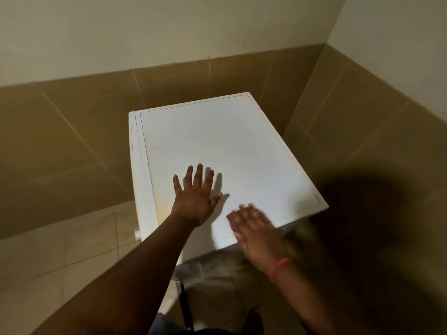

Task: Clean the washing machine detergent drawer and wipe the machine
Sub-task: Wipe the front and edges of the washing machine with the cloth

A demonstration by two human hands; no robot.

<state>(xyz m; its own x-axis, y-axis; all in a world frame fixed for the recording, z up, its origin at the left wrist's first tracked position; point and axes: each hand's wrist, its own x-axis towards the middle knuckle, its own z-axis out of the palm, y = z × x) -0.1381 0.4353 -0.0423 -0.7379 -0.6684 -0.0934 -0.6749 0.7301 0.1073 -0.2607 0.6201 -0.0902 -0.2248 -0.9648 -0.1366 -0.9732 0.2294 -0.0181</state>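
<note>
The white washing machine [217, 141] stands in a tiled corner, and I look down on its flat top. My left hand [193, 197] lies flat on the near left part of the top, fingers spread, holding nothing. My right hand [254, 228] is blurred over the near edge of the top, fingers together and extended, with a red band on the wrist. No cloth shows in either hand. The detergent drawer is out of sight below the near edge.
Brown tiled walls [72, 141] enclose the machine at the back, left and right, with pale plaster above. A deep shadow covers the right side. A dark strap or cord [186, 308] hangs by my body below the machine's front.
</note>
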